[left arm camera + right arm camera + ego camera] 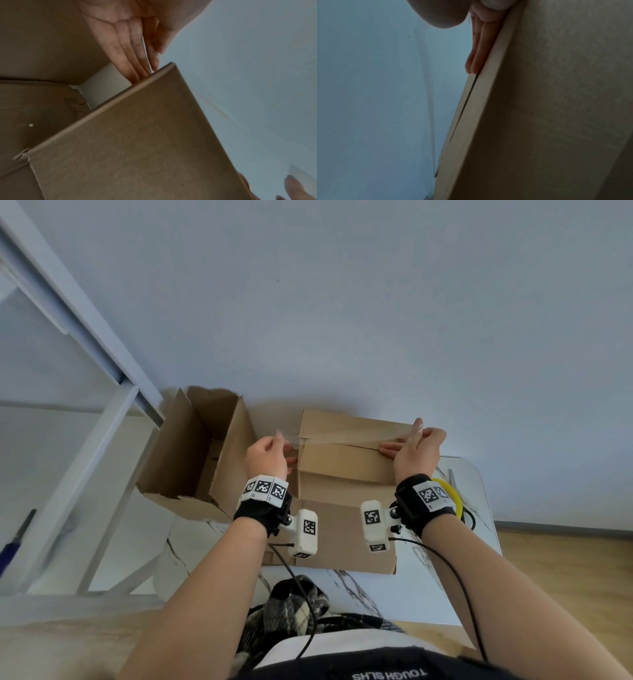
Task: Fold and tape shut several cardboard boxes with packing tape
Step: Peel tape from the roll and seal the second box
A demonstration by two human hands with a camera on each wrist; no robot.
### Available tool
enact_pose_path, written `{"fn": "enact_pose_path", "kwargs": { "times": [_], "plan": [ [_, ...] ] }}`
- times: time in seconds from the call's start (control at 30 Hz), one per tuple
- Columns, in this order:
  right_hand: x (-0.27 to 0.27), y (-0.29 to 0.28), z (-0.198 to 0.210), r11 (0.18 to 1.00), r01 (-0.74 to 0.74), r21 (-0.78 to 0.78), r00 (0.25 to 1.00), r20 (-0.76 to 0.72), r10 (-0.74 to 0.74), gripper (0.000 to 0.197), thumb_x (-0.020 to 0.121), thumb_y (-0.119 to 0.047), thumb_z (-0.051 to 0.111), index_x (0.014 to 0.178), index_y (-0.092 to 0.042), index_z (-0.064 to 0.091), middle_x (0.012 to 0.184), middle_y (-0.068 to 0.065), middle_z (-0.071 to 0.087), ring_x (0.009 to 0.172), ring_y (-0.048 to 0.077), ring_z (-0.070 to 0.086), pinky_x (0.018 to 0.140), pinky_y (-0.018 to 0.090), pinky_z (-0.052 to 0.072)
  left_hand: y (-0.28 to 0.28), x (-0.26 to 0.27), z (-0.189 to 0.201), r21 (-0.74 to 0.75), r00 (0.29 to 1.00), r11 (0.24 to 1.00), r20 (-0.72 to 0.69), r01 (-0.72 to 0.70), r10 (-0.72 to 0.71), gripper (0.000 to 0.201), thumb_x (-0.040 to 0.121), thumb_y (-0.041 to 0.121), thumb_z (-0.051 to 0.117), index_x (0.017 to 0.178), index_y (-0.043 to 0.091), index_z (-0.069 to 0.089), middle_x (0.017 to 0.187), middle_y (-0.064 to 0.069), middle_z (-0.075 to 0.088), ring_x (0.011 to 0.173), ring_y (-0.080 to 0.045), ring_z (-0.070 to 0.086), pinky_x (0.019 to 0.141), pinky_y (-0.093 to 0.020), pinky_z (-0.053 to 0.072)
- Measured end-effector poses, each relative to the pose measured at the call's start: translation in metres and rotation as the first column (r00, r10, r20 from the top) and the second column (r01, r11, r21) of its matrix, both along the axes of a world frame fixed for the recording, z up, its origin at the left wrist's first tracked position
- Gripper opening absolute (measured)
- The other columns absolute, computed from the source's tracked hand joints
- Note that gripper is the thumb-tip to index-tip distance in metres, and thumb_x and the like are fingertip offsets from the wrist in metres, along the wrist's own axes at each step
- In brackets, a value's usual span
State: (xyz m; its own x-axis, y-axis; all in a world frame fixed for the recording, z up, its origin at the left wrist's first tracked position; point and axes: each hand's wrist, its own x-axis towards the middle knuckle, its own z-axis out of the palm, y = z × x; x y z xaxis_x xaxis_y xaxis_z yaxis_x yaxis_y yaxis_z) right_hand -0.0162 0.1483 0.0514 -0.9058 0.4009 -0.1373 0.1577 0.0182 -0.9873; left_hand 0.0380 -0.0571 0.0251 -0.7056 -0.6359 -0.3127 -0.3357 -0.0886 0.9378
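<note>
A brown cardboard box (346, 463) stands mid-table with its top flaps folded down. A clear strip of packing tape (352, 436) stretches just above the flap seam, from one side of the box to the other. My left hand (283, 442) pinches the strip's left end at the box's left edge; in the left wrist view its fingers (133, 56) point at the box (137, 135) corner. My right hand (411, 436) pinches the right end between thumb and forefinger, while its other fingers (476, 54) lie flat on the box (547, 108) top.
An open empty box (198, 453) lies tipped at the left, close to my left hand. A yellow tape roll (445, 491) sits behind my right wrist on the white marble table (394, 594). A white frame (102, 440) stands at the left, the wall close behind.
</note>
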Motion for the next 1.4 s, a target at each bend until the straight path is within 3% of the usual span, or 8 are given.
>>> {"fn": "enact_pose_path", "kwargs": {
  "times": [0.1,0.43,0.57,0.77,0.97,1.1,1.27,1.4],
  "plan": [
    [0.0,0.0,0.001,1.0,0.013,-0.006,1.0,0.014,-0.013,0.023,0.107,-0.035,0.037,0.096,-0.015,0.034,0.09,0.012,0.062,0.052,0.018,0.068,0.058,0.034,0.06,0.0,-0.001,-0.002,-0.047,0.999,0.999,0.033,0.011,-0.009,0.034,0.1,0.034,0.054,0.078,0.016,0.072,0.08,-0.005,0.075,0.07,-0.027,0.073,0.066,-0.048,0.062],
    [0.001,0.002,0.0,1.0,0.001,0.004,1.0,0.015,-0.001,0.022,0.107,-0.033,0.036,0.09,-0.019,0.034,0.105,0.015,0.065,0.054,0.02,0.07,0.057,0.031,0.06,0.002,-0.001,-0.009,-0.088,0.992,0.995,0.123,0.052,-0.041,0.033,0.099,0.037,0.053,0.076,0.02,0.071,0.081,-0.006,0.072,0.076,-0.028,0.07,0.068,-0.049,0.062],
    [0.002,0.001,0.001,1.0,-0.004,0.007,1.0,0.008,0.004,0.026,0.106,-0.038,0.038,0.097,-0.014,0.036,0.082,0.007,0.061,0.053,0.019,0.069,0.061,0.035,0.061,0.003,-0.004,-0.008,-0.05,0.979,0.995,0.188,0.086,-0.075,0.03,0.096,0.039,0.061,0.071,0.023,0.067,0.08,-0.006,0.071,0.083,-0.032,0.071,0.075,-0.05,0.061],
    [-0.001,0.002,-0.003,0.999,-0.017,0.031,1.0,0.001,0.016,0.021,0.107,-0.034,0.035,0.097,-0.015,0.035,0.107,0.018,0.064,0.056,0.019,0.07,0.054,0.025,0.057,-0.002,-0.013,-0.019,-0.045,0.963,0.993,0.254,0.109,-0.094,0.036,0.085,0.049,0.068,0.062,0.022,0.067,0.081,-0.01,0.074,0.086,-0.034,0.071,0.079,-0.05,0.06],
    [-0.003,0.003,-0.001,0.999,-0.009,0.031,1.0,0.012,0.008,0.027,0.105,-0.04,0.038,0.093,-0.016,0.035,0.087,0.01,0.061,0.058,0.02,0.071,0.056,0.027,0.058,-0.007,-0.015,-0.031,-0.018,0.947,0.985,0.28,0.172,-0.161,0.059,0.074,0.046,0.069,0.127,0.021,0.062,0.125,-0.004,0.065,0.11,-0.029,0.062,0.097,-0.047,0.052],
    [-0.003,0.0,-0.004,0.999,-0.014,0.032,1.0,0.01,0.014,0.027,0.105,-0.039,0.039,0.095,-0.015,0.037,0.082,0.008,0.061,0.057,0.02,0.071,0.059,0.031,0.06,0.003,-0.018,-0.002,-0.138,0.972,0.963,-0.005,0.23,-0.233,0.043,0.094,-0.001,0.048,0.134,0.014,0.058,0.133,-0.001,0.06,0.126,-0.018,0.054,0.105,-0.029,0.042],
    [-0.005,0.0,0.0,1.0,-0.018,0.003,1.0,-0.005,0.018,0.023,0.105,-0.035,0.043,0.1,-0.014,0.038,0.087,0.008,0.059,0.057,0.021,0.07,0.06,0.033,0.061,0.02,-0.02,0.017,-0.202,0.877,0.858,0.004,0.472,-0.481,0.071,0.083,0.027,0.078,0.146,0.028,0.044,0.16,0.007,0.026,0.146,-0.008,0.023,0.113,-0.023,0.021],
    [-0.004,0.006,0.007,0.995,-0.04,0.089,0.996,-0.074,0.047,0.016,0.104,-0.029,0.046,0.107,-0.014,0.04,0.083,0.002,0.059,0.06,0.021,0.07,0.063,0.031,0.06,0.025,-0.015,-0.001,-0.221,0.897,0.877,-0.016,0.427,-0.441,0.102,0.065,0.026,0.093,0.15,0.025,0.036,0.16,0.002,0.027,0.144,-0.012,0.031,0.119,-0.03,0.027]
  ]
}}
